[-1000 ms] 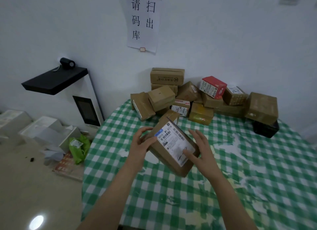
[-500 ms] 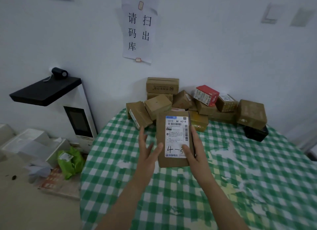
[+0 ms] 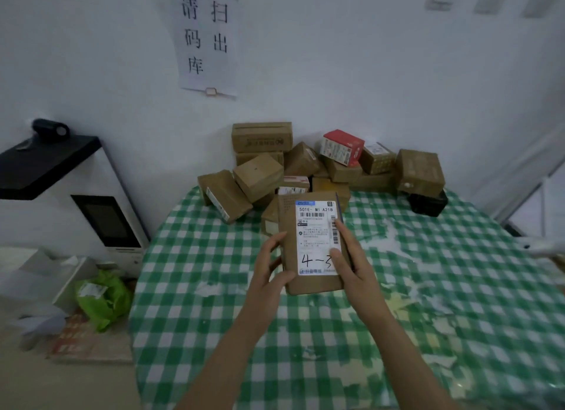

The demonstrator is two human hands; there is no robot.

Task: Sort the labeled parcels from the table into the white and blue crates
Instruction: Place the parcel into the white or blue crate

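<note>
I hold a flat brown cardboard parcel (image 3: 312, 241) upright above the green checked table (image 3: 428, 302), its white shipping label facing me with "4-3" handwritten near the bottom. My left hand (image 3: 270, 272) grips its left edge and my right hand (image 3: 351, 263) grips its right edge, thumb over the label. Behind it, a heap of brown cartons (image 3: 260, 177) with a red-and-white box (image 3: 342, 146) lies at the table's far edge by the wall. No white or blue crate is clearly in view.
A white kiosk with a dark screen (image 3: 104, 220) and black top stands left of the table. On the floor at the left lie white boxes (image 3: 39, 275) and a green bag (image 3: 104, 296). A black box (image 3: 428, 203) sits under the right-hand carton. A paper sign (image 3: 204, 36) hangs on the wall.
The parcel went from tilted and low over the table to upright with the label square to me. Since half a second ago both hands and parcel have held almost still.
</note>
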